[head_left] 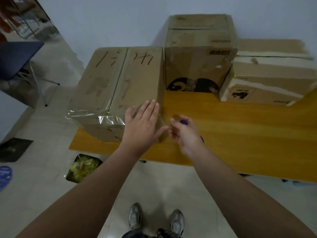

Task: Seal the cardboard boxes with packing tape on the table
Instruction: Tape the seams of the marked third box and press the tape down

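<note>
Left hand flat, fingers straight, pressing on near right corner of box; not gripping anything. Right hand just beside it to the right, over table, fingers curled round a blue tool; blurred, only blue bits show past the fist, can't tell what tool it is. Box sits at left end of table, long axis running from near edge away toward wall, top seam along same line, handwritten marks on flaps. Clear tape runs along the seam and wrinkles down over near end face, loose shiny edge sticking out left. Mid box touching box's far right side, black print low on its front. Back box behind it, against wall; can't tell if stacked or behind. Right box lower, torn pale strips on top, cut off by frame edge. Nothing between hands and box. Floor: bin with yellow-green stuff under table's near left corner, chair far left, dark mat, shoes at bottom. Right side of box hidden behind left hand
</note>
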The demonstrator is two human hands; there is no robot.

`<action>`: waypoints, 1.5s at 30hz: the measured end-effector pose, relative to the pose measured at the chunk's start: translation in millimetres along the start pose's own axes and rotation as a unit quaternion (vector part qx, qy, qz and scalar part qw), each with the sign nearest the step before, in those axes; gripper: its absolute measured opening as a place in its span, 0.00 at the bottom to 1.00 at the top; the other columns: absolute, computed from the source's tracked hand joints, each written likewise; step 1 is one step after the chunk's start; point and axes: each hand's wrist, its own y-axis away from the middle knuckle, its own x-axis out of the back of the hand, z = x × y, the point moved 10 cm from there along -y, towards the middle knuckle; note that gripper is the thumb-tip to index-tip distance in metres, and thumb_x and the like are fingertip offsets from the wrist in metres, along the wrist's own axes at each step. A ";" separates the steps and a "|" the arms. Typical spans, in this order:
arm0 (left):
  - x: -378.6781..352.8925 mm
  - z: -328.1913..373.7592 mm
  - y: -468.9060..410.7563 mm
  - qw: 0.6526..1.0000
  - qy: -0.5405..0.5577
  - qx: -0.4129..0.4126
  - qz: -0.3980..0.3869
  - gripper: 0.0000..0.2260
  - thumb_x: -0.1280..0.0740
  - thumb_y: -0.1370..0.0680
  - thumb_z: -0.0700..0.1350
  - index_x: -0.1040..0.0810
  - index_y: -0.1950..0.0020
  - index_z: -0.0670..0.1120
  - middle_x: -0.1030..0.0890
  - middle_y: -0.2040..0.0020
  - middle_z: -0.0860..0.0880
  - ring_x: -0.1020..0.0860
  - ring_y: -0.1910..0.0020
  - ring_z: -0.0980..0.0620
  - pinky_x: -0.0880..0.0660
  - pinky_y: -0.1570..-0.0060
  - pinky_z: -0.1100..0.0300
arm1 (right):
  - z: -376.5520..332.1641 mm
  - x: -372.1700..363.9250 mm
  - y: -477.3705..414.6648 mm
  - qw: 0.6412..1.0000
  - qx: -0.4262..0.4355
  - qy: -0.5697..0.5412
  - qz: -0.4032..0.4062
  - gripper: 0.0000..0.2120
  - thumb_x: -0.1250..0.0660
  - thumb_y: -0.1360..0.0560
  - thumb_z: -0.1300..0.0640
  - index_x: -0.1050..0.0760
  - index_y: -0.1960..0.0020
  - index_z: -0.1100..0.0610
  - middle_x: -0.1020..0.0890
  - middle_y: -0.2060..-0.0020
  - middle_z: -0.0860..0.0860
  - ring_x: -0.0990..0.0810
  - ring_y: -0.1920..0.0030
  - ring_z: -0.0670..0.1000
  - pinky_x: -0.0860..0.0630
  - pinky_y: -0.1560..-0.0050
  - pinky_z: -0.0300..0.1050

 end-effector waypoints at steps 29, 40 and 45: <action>-8.0 -44.4 19.3 0.993 -0.021 -0.072 -0.095 0.31 0.40 0.22 0.56 0.46 0.23 0.46 0.42 0.23 0.49 0.42 0.25 0.52 0.53 0.29 0.45 | 43.2 -30.7 9.7 0.987 0.081 -0.077 0.120 0.20 0.31 0.24 0.61 0.34 0.36 0.52 0.22 0.60 0.55 0.27 0.67 0.48 0.28 0.66 0.41; -2.8 -39.9 19.4 0.990 -0.025 -0.064 -0.120 0.31 0.46 0.19 0.57 0.55 0.22 0.46 0.51 0.22 0.50 0.51 0.24 0.53 0.58 0.29 0.46 | 42.8 -8.4 12.9 0.984 0.056 0.060 0.158 0.16 0.31 0.24 0.60 0.29 0.38 0.56 0.24 0.59 0.52 0.25 0.61 0.49 0.24 0.57 0.45; -2.2 -39.7 19.0 0.990 -0.031 -0.060 -0.127 0.31 0.47 0.19 0.57 0.55 0.22 0.47 0.51 0.22 0.50 0.50 0.24 0.54 0.57 0.29 0.45 | 3.8 -21.3 40.5 0.977 0.186 0.064 0.077 0.20 0.48 0.17 0.48 0.28 0.32 0.56 0.23 0.36 0.51 0.27 0.35 0.49 0.33 0.31 0.47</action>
